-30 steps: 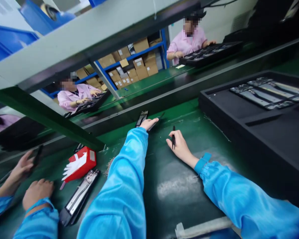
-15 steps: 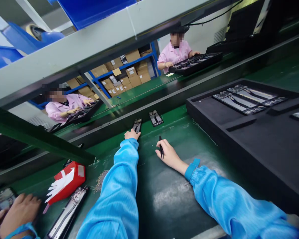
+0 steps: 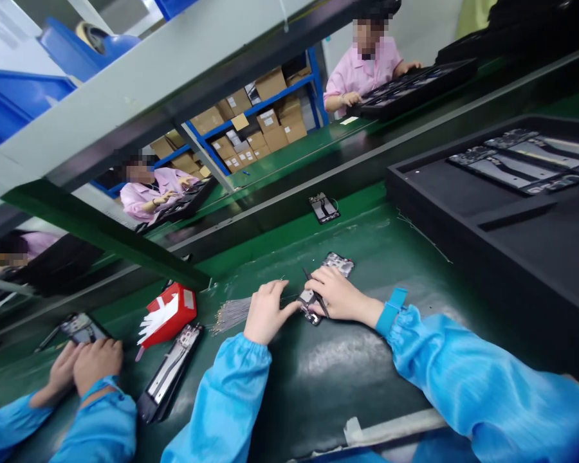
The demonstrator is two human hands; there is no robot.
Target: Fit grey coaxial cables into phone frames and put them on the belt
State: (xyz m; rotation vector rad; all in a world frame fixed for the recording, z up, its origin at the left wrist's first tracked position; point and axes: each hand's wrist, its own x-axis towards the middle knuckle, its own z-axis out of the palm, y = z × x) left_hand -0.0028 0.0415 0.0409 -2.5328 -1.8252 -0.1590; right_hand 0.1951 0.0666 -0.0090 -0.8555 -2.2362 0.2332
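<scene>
An opened phone (image 3: 340, 262) lies tilted on the green bench, its middle hidden under my right hand (image 3: 340, 294). Black tweezers (image 3: 313, 286) are held in that hand, whose fingers also rest on the phone. To the left, my left hand (image 3: 267, 312) has its thumb and fingers apart, the thumb tip close to the phone's lower end; whether it touches cannot be made out. Just beyond that hand lies a bundle of thin grey cables (image 3: 232, 313), partly hidden by it.
Another opened phone (image 3: 324, 208) lies by the back ledge. A large black foam tray (image 3: 444, 238) with phones is at right. A red box of white strips (image 3: 174, 321) and stacked phone frames (image 3: 171, 370) stand left, beside a co-worker's hands (image 3: 89, 363). A green post (image 3: 110, 238) slants at left.
My left hand has drawn back from the ledge and let go of the phone, which now lies nearer to me under my right hand. The tweezers stay in my right hand. The view has shifted.
</scene>
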